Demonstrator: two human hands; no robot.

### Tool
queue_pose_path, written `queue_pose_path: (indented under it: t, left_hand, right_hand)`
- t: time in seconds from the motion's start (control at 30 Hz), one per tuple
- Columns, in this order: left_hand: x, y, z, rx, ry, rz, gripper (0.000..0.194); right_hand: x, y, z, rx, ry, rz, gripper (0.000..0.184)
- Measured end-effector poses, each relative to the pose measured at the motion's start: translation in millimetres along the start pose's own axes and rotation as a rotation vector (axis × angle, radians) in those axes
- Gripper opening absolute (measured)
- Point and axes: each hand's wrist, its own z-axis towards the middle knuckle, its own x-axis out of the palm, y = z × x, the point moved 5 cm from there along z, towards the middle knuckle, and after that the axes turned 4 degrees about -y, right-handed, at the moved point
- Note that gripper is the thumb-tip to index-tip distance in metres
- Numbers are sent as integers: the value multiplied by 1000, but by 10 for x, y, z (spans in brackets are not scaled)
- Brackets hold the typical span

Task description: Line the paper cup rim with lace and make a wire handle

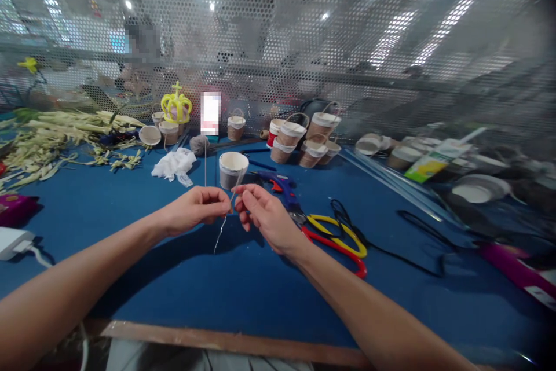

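In front of me my left hand [204, 207] is closed, thumb and forefinger pinching a thin twisted strand [220, 233]. The strand's pale, crinkled tail hangs below the fingertips, and its upper part rises in front of a small cup. Close beside it, my right hand [264, 215] has its forefinger and thumb bent around the upper part of the same strand. Whether the strand is wire or cord I cannot tell for sure. Just behind the hands stands the small grey cup [229, 179] with a white rim.
Scissors with red and yellow handles [339, 238] and a blue glue gun [284, 188] lie right of my hands. Small handled buckets [289, 136], crumpled white tissue [174, 165], a yarn ball [200, 145] and a yellow crown [176, 106] stand behind. Dried husks [65, 133] cover the left.
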Motion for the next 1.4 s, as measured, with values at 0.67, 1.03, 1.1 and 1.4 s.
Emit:
queue_pose_path:
  t: [0.67, 1.03, 1.1, 1.4]
  left_hand:
    - [49, 2, 3, -15, 5, 309, 19]
    - [100, 7, 0, 11, -8, 317, 16]
    - [104, 3, -3, -7, 14, 278, 16]
    - [62, -97, -13, 31, 71, 338, 16]
  right_hand:
    - [2, 23, -7, -55, -10, -249, 23]
    - [-11, -3, -9, -63, -31, -251, 26]
    - [22, 17, -17, -49, 33, -199, 24]
    - [27, 1, -10, -27, 45, -224, 25]
